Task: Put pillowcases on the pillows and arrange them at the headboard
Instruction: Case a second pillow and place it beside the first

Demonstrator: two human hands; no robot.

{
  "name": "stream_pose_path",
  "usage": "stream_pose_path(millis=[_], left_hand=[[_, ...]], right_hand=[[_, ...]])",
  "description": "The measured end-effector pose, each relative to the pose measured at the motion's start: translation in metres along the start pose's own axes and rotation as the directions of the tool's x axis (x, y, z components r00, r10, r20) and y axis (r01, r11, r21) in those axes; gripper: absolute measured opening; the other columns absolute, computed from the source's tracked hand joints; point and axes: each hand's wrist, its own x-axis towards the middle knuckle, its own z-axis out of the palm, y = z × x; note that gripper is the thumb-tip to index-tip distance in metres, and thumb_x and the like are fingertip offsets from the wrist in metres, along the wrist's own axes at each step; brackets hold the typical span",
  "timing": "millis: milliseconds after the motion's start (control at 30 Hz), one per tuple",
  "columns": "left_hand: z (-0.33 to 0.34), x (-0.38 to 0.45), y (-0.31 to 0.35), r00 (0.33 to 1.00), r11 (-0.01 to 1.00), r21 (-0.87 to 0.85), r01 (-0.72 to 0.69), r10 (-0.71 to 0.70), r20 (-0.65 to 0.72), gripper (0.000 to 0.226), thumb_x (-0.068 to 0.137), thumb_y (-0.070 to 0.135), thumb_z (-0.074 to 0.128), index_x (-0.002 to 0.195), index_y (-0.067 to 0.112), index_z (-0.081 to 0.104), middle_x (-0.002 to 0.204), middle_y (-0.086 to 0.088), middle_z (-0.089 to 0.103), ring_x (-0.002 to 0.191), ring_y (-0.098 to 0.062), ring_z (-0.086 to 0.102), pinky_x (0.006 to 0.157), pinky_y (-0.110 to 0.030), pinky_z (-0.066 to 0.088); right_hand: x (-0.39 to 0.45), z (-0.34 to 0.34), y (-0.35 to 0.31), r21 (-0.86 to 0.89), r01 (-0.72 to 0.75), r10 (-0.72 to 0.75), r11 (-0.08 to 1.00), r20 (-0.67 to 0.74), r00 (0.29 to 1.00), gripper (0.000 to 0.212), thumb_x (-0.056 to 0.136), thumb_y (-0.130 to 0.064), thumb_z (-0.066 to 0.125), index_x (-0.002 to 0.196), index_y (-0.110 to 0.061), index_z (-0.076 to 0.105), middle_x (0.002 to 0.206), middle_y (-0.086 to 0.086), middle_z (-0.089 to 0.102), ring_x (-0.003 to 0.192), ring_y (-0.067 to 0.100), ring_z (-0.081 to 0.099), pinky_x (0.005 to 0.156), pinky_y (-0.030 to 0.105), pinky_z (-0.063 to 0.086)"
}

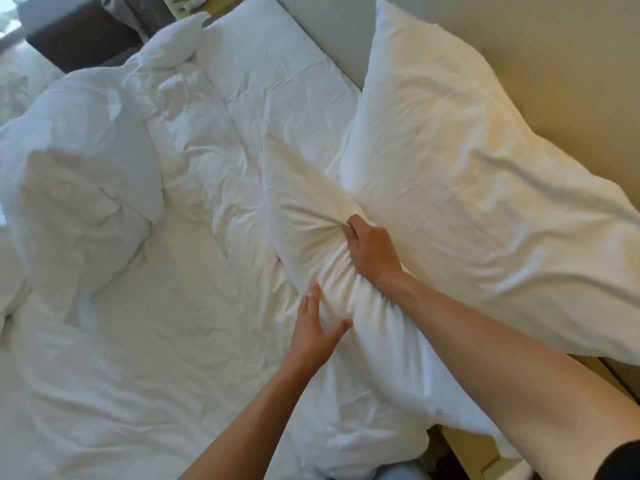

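Note:
A white pillow (311, 216) lies flat on the bed in front of me, its cover bunched into radiating creases. My right hand (370, 251) grips that bunched fabric at the pillow's middle. My left hand (315, 327) lies with straight, spread fingers against the pillow's near side. A second, larger white pillow (467, 161) leans against the beige headboard (568, 64) at the right, just behind the one I hold. A third white pillow (83, 188) lies rumpled at the left of the bed.
The white sheet (156, 358) covers the mattress, wrinkled all over. A crumpled white duvet (173, 57) is heaped at the far end. A dark piece of furniture (79, 36) stands beyond the bed at top left. The bed's edge runs at bottom right.

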Motion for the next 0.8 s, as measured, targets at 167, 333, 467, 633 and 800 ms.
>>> stream_pose_path(millis=[167,333,467,633,800], left_hand=[[-0.021,-0.008,0.001,1.0,1.0,-0.017,-0.016,0.015,-0.015,0.1,0.084,0.061,0.07,0.161,0.045,0.008,0.17,0.002,0.017,0.157,-0.018,0.017,0.124,-0.049,0.028],[0.004,-0.007,0.024,0.993,0.997,0.02,-0.068,0.065,0.099,0.1,0.083,0.069,0.067,0.158,0.052,0.003,0.172,0.005,0.005,0.158,-0.014,0.008,0.119,-0.031,0.016],[0.042,-0.004,0.04,0.985,0.997,0.064,-0.048,0.036,0.169,0.105,0.082,0.068,0.068,0.16,0.047,0.002,0.172,0.002,-0.007,0.158,-0.022,0.008,0.124,-0.041,0.021],[0.05,0.003,0.047,0.989,0.994,0.108,0.009,-0.025,0.143,0.11,0.082,0.064,0.071,0.162,0.039,0.001,0.172,-0.006,-0.01,0.157,-0.029,0.013,0.124,-0.047,0.028],[0.053,0.001,0.053,0.991,0.99,0.135,0.036,-0.054,0.126,0.11,0.082,0.065,0.07,0.162,0.036,0.001,0.172,-0.008,-0.005,0.156,-0.031,0.018,0.123,-0.047,0.03]], right_hand=[[-0.005,-0.005,-0.028,0.171,0.03,-0.027,0.985,-0.017,0.999,0.022,0.106,-0.023,0.057,0.09,-0.009,0.062,0.064,0.001,0.06,0.057,0.021,0.057,0.059,0.034,0.045],[0.019,-0.062,0.024,0.075,-0.127,0.136,0.989,-0.14,0.981,0.022,0.107,-0.024,0.056,0.099,-0.006,0.066,0.079,0.011,0.07,0.078,0.035,0.069,0.07,0.04,0.048],[0.027,-0.079,0.057,-0.139,-0.153,0.142,0.978,-0.084,0.986,0.021,0.107,-0.034,0.052,0.107,-0.016,0.063,0.098,0.008,0.072,0.093,0.034,0.067,0.076,0.042,0.05],[0.0,-0.084,0.056,-0.191,-0.205,0.207,0.96,-0.007,0.978,0.043,0.096,-0.049,0.062,0.128,-0.023,0.053,0.124,0.005,0.064,0.11,0.03,0.064,0.087,0.042,0.052],[-0.057,-0.106,0.072,-0.31,-0.238,0.28,0.92,0.095,0.955,0.052,0.095,-0.062,0.055,0.129,-0.024,0.047,0.122,0.005,0.066,0.105,0.033,0.067,0.08,0.043,0.054]])
